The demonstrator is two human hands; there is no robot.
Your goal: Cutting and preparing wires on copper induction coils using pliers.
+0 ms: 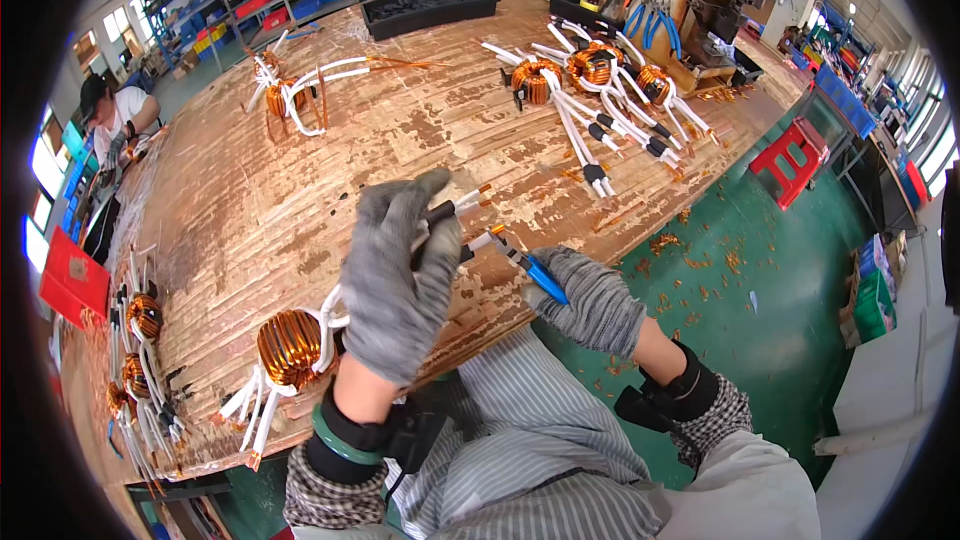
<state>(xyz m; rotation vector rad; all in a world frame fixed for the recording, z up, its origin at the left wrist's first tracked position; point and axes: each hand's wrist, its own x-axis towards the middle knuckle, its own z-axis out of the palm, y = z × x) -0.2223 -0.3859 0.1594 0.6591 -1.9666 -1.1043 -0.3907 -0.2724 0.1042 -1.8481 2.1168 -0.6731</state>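
My left hand (395, 275), in a grey knit glove, is closed around white-sleeved wire leads (466, 202) with black sleeves and bare copper ends. Those leads seem to run back under the hand to a copper-wound toroidal coil (290, 347) on the near part of the table; the hand hides the middle stretch. More white leads (262, 410) hang off the coil's near side. Gloved alike, my right hand (592, 302) grips blue-handled pliers (544, 278). Their jaws are at the copper tip of the lower lead; whether they have closed on it I cannot tell.
Several finished-looking coils (596, 65) lie at the table's far right, another group (142, 318) at the left edge. A black tray (430, 10) and a stained machine (690, 10) stand at the back. A red stool (790, 162) is on the green floor. Another person (118, 120) sits far left.
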